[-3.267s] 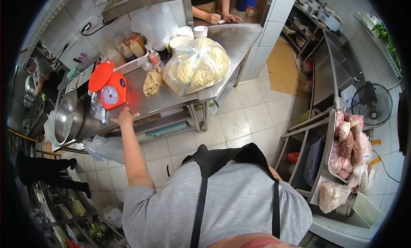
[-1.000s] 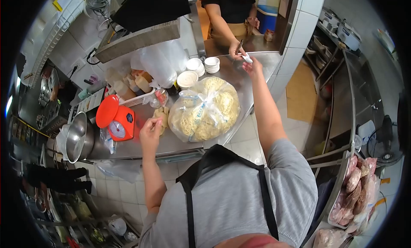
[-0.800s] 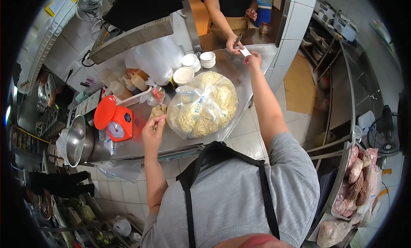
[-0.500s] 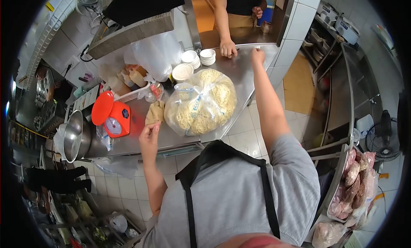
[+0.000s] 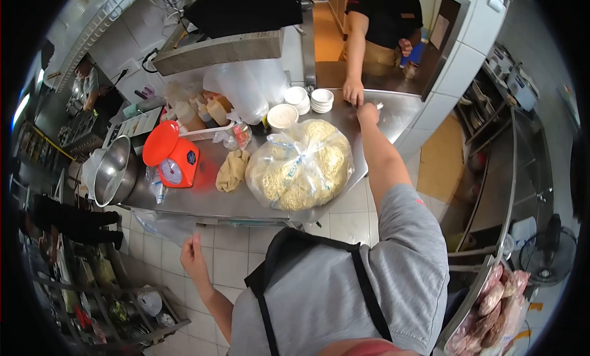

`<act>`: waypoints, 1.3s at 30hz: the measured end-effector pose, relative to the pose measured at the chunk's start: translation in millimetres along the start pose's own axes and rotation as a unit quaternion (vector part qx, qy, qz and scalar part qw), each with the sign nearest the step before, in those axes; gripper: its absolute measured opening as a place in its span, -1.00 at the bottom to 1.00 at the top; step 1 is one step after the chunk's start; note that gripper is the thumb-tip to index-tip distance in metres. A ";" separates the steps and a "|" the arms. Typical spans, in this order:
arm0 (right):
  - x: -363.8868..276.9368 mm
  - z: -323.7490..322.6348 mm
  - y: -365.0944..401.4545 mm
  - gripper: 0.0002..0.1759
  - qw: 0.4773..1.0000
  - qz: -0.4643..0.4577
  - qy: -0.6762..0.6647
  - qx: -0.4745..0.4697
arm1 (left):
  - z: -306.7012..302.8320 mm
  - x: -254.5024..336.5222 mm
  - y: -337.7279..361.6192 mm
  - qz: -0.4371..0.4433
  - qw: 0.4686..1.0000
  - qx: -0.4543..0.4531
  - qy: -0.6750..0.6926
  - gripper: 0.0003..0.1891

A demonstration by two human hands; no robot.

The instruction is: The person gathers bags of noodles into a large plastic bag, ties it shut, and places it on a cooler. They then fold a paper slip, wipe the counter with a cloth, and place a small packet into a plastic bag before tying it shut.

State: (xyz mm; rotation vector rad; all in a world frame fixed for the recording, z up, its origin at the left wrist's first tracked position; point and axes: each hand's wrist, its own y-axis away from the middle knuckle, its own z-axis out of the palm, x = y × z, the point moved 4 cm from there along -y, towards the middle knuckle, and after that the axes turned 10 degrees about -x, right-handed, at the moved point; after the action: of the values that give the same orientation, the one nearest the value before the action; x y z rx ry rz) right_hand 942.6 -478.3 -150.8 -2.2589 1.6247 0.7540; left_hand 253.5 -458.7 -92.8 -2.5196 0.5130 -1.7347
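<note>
Fingers of the right hand (image 5: 369, 113) were bunched down on the far end of the steel surface (image 5: 203, 199), right at the pass window. A small white slip (image 5: 379, 105) poked out at their tips. Pinched or merely pinned under them? I could not tell at this size. Just left of it, a co-worker's hand (image 5: 353, 93) rested on the same surface, reaching in from the far side. The 2 hands were close, not clearly touching. Down low, the left hand (image 5: 193, 258) hung off the surface altogether, above the tiled floor (image 5: 233, 258), fingers loose and released, holding nothing.

Between the 2 arms sat the big tied bag of noodles (image 5: 307, 165). A crumpled tan cloth (image 5: 232, 170) lay just beside it on the left, and the red scale (image 5: 172, 159) stood further left, next to a steel bowl (image 5: 114, 178). 3 stacks of white bowls (image 5: 321, 99) stood at the far edge, just left of the co-worker's hand.

By my reading, the step in hand was the slip passing between the 2 people at the window. The next move, I judged, called for a clear grip or a clear release of that slip. The long reach over the noodles also called for care, so the arm would not brush the bowl stacks or the bag.
</note>
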 end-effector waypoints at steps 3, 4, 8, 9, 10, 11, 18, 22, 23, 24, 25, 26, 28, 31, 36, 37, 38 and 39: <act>-18.4 4.0 -8.9 -0.64 1.000 0.020 -0.004 0.007 | -5.4 9.7 8.6 -0.018 0.999 0.029 0.001 -0.82; -17.1 9.5 -7.2 -0.64 0.999 0.032 -0.002 0.009 | -6.8 13.4 14.1 -0.030 0.999 0.032 0.001 -0.82; -27.3 11.8 2.5 -0.63 0.998 0.061 0.008 0.003 | -1.7 20.1 19.4 -0.037 0.998 0.043 -0.016 -0.81; -21.0 26.8 -14.4 -0.69 0.996 0.082 0.043 0.009 | 1.1 25.9 19.1 -0.025 0.998 0.046 -0.022 -0.81; -16.3 26.4 -18.2 -0.69 0.996 0.081 0.043 0.007 | 1.3 29.9 19.4 -0.014 0.998 0.048 -0.029 -0.81; -13.7 27.3 -23.0 -0.69 0.998 0.053 0.031 -0.023 | 1.6 30.2 17.9 -0.014 0.998 0.048 -0.029 -0.81; 4.0 2.6 -20.0 -0.72 0.998 -0.013 -0.009 0.064 | 2.7 17.3 10.7 -0.009 0.999 0.027 -0.023 -0.82; -0.9 -7.5 -12.8 -0.74 0.985 -0.096 0.084 0.114 | 7.5 26.9 10.4 0.001 0.998 0.020 -0.055 -0.82; -1.8 -2.7 -17.6 -0.72 0.979 -0.113 0.138 0.102 | 6.9 29.4 10.8 0.001 0.998 0.026 -0.054 -0.82; 3.7 0.9 -18.9 -0.72 0.978 -0.120 0.138 0.102 | 6.9 33.6 12.1 0.003 0.995 0.017 -0.096 -0.83; 6.9 4.8 -15.9 -0.73 0.963 -0.152 0.192 0.110 | 7.2 37.5 13.2 0.005 0.991 0.012 -0.136 -0.84; -7.7 10.9 -22.5 -0.74 0.942 -0.196 0.243 0.121 | 5.5 39.6 16.3 0.000 0.990 0.036 -0.133 -0.84; -10.3 19.0 -33.1 -0.74 0.939 -0.208 0.245 0.119 | 2.3 40.3 23.6 -0.027 0.986 0.002 -0.162 -0.85; -7.8 31.3 -38.4 -0.74 0.935 -0.210 0.269 0.098 | 6.8 59.0 30.0 -0.003 0.983 0.007 -0.181 -0.85; -0.6 16.0 -3.3 -0.73 0.914 -0.252 0.301 0.104 | 21.1 66.5 29.4 0.010 0.988 0.003 -0.155 -0.85; 3.5 9.4 10.1 -0.70 0.915 -0.269 0.274 0.120 | 25.4 65.8 28.0 0.021 0.988 -0.006 -0.153 -0.86; 10.1 6.5 20.4 -0.70 0.916 -0.264 0.276 0.124 | 30.9 64.5 26.6 0.025 0.988 -0.010 -0.150 -0.86; 17.3 2.1 28.4 -0.71 0.935 -0.256 0.213 0.123 | 39.4 62.2 24.0 0.024 0.993 -0.028 -0.112 -0.86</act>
State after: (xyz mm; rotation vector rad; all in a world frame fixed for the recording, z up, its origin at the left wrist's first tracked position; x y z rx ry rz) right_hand 919.7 -500.8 -159.5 -2.5921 1.0917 -0.0719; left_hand 303.5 -505.5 -56.7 -2.6698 0.6076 -1.4159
